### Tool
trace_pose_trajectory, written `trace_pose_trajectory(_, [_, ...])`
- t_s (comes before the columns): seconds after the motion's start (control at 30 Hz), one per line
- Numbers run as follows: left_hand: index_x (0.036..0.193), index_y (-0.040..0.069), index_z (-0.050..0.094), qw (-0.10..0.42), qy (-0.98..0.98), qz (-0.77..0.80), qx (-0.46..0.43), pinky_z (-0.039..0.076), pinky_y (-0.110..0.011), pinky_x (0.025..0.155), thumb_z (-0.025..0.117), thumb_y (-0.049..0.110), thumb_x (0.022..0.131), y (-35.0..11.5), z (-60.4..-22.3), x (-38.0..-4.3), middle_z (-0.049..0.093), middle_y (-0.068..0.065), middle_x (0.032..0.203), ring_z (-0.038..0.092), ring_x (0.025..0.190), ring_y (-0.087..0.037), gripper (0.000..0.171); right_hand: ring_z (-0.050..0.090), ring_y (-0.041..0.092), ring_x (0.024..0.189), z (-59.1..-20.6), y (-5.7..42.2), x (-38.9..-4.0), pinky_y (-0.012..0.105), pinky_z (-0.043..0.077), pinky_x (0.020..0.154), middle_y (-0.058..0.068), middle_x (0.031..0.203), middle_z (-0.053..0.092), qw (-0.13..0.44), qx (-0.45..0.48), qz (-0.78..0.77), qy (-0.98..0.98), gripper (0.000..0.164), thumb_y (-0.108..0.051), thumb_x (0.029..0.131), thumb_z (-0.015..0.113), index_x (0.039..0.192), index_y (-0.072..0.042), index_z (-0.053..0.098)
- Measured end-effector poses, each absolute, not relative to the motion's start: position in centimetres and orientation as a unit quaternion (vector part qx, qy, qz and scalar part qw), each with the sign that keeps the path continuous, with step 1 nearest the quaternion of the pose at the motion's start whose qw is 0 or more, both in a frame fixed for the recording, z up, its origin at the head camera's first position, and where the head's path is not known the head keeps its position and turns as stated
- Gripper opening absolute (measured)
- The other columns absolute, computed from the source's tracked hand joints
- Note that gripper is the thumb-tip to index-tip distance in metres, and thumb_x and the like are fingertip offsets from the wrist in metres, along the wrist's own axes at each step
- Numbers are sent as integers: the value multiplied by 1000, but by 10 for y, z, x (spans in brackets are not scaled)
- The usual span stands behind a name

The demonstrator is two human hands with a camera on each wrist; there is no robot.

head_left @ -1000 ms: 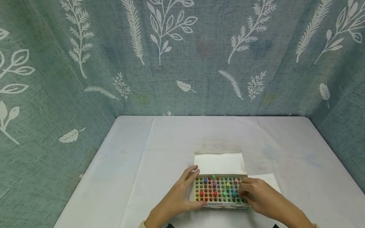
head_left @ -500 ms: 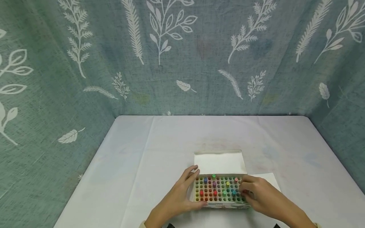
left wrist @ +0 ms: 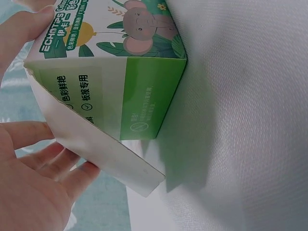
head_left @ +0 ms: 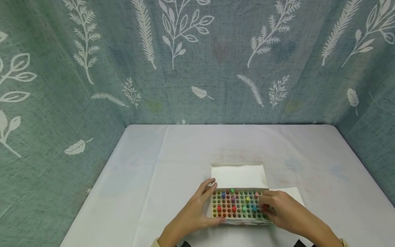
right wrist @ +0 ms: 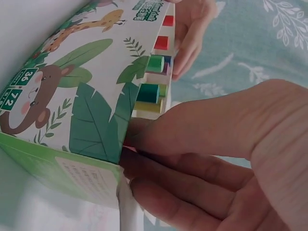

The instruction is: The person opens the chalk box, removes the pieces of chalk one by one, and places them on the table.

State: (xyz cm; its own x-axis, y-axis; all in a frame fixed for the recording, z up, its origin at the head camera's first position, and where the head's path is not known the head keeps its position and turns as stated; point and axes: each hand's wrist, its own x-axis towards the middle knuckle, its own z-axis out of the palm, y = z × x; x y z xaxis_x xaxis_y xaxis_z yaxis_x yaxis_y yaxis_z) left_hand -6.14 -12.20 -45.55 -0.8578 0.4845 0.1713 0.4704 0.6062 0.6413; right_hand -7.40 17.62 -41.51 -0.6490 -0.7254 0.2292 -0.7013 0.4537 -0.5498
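Observation:
An open cardboard chalk box (head_left: 240, 222) stands on the table, its holed insert upward and several coloured sticks poking out. My left hand (head_left: 197, 209) grips its left end, thumb on the front edge, fingers toward the back corner. In the left wrist view, that hand's fingers lie against the white end flap (left wrist: 96, 144). At the right end of the insert my right hand (head_left: 284, 209) pinches a red chalk stick (head_left: 265, 207) between thumb and fingers; most of the stick is hidden. Nearby, a teal stick (right wrist: 148, 93) and a green stick (right wrist: 155, 63) jut out of their holes.
The box's white lid (head_left: 239, 175) is folded back behind it. A white side flap (head_left: 291, 195) sticks out beyond my right hand. White cloth covers the table (head_left: 172, 161), and a leaf-patterned curtain (head_left: 197, 61) hangs behind and at both sides.
A red stick has come into sight between my right thumb and fingers, where none showed before. The left hand and the box stay in place; the view shifts slightly.

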Motion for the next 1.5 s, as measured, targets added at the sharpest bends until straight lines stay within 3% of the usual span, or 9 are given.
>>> trace_pose_trajectory(0.47, [145,3,35,15,900,346,266,48,-35,94,72,57,74,-121,-455,-58,23,-4,152,43,127,-21,97,53,-2,67,-409,186,-74,15,46,52,-5,85,60,-22,-417,-374,828,28,5,74,75,89,-16,65])
trace_pose_trajectory(0.73, [146,5,34,11,903,338,264,48,-36,93,71,59,75,-121,-455,-56,23,-3,152,42,127,-20,97,54,0,66,-395,199,-76,10,43,55,-7,88,61,-113,-427,-396,805,50,15,61,78,95,-20,67])
trace_pose_trajectory(0.87, [147,5,33,8,903,337,267,47,-36,94,70,60,75,-121,-456,-56,22,-2,152,42,128,-20,97,55,0,68,-387,205,-77,10,43,56,-9,89,62,-139,-412,-397,809,49,15,59,79,91,-20,69])
trace_pose_trajectory(1.1, [147,7,33,13,904,338,262,48,-36,93,69,60,75,-122,-456,-56,21,0,153,42,128,-19,96,60,-2,72,-377,216,-80,13,50,62,-13,91,62,-147,-376,-383,831,50,12,60,82,92,-25,68])
trace_pose_trajectory(1.37, [148,7,31,14,906,335,257,47,-37,95,69,61,75,-122,-456,-58,21,-1,153,41,129,-21,98,62,5,83,-375,233,-88,18,54,66,-8,94,64,-145,-348,-417,827,51,19,61,77,93,-19,68])
trace_pose_trajectory(1.5, [148,8,31,16,905,340,256,47,-37,95,70,60,75,-122,-456,-60,20,1,154,41,129,-20,98,62,7,84,-376,241,-92,21,55,67,-1,93,65,-135,-313,-444,828,42,21,65,74,91,-13,70])
